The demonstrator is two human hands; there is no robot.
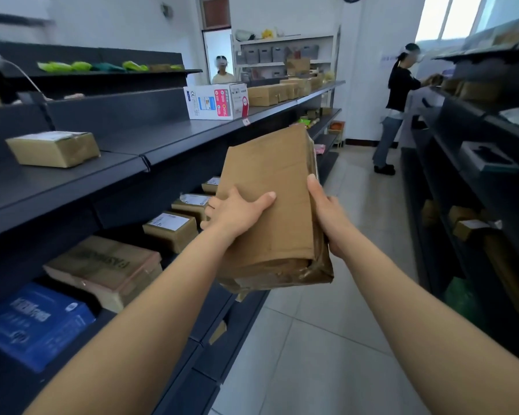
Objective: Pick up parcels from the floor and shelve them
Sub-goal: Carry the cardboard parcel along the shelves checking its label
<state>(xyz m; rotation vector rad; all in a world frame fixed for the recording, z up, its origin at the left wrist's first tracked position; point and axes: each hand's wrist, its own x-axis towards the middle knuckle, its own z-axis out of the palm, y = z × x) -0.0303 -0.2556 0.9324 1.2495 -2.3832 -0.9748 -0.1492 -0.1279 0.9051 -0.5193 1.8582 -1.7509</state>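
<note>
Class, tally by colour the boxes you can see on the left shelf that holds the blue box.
Brown cardboard boxes: 4
Blue printed box: 1
Total: 5

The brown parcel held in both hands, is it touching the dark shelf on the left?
Apart. In the head view the brown parcel is in the air between left hand and right hand, clear of the dark shelf.

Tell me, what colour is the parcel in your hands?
Plain brown cardboard parcel, seen in the head view.
</note>
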